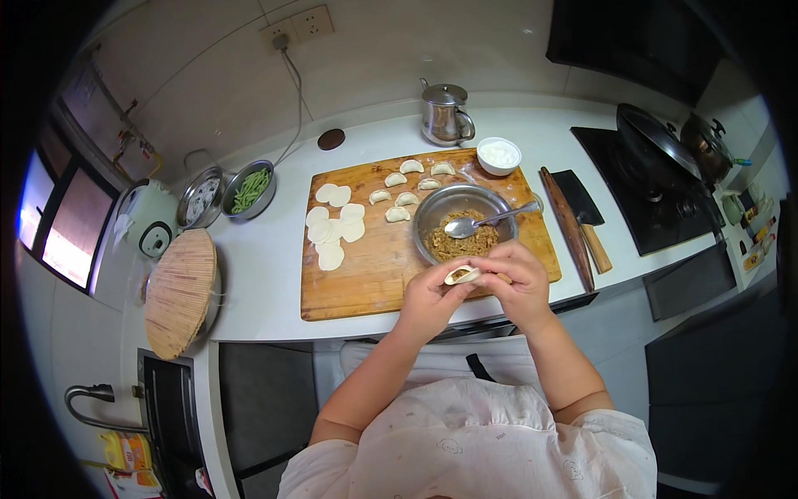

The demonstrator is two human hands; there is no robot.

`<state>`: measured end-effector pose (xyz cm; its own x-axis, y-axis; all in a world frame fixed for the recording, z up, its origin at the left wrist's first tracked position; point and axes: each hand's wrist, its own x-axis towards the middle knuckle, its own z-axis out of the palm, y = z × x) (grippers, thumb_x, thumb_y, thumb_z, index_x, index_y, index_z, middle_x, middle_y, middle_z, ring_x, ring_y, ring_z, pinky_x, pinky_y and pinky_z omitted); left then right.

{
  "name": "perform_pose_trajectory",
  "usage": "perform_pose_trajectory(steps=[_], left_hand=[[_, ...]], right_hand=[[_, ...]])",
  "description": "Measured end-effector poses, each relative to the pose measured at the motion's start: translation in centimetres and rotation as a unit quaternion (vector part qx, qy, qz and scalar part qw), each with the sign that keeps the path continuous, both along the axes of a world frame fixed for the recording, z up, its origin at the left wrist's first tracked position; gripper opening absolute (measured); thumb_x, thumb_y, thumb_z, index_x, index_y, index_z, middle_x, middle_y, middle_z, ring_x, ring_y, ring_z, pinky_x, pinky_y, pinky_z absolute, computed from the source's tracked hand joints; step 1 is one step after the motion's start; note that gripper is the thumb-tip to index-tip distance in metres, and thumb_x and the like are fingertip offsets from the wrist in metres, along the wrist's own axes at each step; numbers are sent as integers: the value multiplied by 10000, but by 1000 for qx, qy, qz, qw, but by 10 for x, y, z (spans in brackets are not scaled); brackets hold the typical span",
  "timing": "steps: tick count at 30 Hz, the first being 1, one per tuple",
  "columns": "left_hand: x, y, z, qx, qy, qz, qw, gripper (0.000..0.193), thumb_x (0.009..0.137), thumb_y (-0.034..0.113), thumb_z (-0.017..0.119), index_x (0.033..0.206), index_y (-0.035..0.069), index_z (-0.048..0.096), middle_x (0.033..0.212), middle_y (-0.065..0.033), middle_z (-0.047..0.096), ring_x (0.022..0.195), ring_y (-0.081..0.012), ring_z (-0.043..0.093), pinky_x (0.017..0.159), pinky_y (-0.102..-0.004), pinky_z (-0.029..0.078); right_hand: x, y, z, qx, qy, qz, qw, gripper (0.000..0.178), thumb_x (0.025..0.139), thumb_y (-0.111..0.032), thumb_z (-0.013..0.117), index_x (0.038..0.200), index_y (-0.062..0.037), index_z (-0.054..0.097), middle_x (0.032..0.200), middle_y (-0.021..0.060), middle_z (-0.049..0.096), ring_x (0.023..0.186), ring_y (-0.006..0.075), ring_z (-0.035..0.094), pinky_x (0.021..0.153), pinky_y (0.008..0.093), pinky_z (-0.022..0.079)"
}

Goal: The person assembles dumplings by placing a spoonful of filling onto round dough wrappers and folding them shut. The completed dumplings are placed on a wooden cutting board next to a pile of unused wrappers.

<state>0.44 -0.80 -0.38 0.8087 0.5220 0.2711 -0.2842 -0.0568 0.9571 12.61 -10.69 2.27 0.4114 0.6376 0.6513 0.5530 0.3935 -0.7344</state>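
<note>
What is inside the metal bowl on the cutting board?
Inside the bowl is brown, crumbly filling with a spoon lying on it, its handle over the rim. The filling hides the bottom, and the right hand hides part of the near side.

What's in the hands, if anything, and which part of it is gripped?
An open, unsealed dumpling, held by its rim between left hand and right hand.

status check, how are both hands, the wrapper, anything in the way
Left hand and right hand holding one wrapper. Wrapper part-folded, filling showing. No obstruction seen; metal bowl with spoon just beyond hands.
</note>
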Motion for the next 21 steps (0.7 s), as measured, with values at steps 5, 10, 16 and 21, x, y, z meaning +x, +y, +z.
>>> perform_pose_trajectory(steps=[5, 10, 16, 21], left_hand=[[-6, 5, 4, 134, 64, 36, 988, 293, 811, -48, 539, 1100, -7, 578, 990, -67, 621, 874, -121, 592, 756, -246, 479], [-8, 1, 20, 243, 57, 81, 965, 360, 725, -32, 564, 1081, 17, 596, 958, -118, 639, 877, -214, 623, 777, -291, 479], [-8, 2, 13, 305, 25, 105, 946, 400, 695, -35, 591, 1091, 21, 591, 1003, -135, 631, 908, -272, 616, 780, -321, 487], [-9, -4, 14, 120, 28, 40, 992, 341, 772, -30, 597, 1109, 8, 572, 1044, -105, 616, 924, -205, 614, 793, -302, 495]], right_hand=[[2, 1, 13, -17, -85, 4, 996, 275, 641, -81, 740, 912, -67, 697, 773, 52, 569, 718, 179, 555, 626, 273, 444], [1, 3, 16, -23, -104, 6, 994, 229, 626, -89, 745, 850, -78, 698, 755, 43, 559, 708, 184, 550, 618, 281, 440], [-1, 3, 14, -8, -92, 14, 996, 153, 624, -84, 747, 763, -73, 684, 734, 43, 563, 687, 185, 550, 606, 290, 436], [0, 6, 8, 31, -100, 0, 995, 114, 633, -68, 736, 710, -63, 653, 714, 51, 565, 670, 197, 551, 594, 289, 432]])
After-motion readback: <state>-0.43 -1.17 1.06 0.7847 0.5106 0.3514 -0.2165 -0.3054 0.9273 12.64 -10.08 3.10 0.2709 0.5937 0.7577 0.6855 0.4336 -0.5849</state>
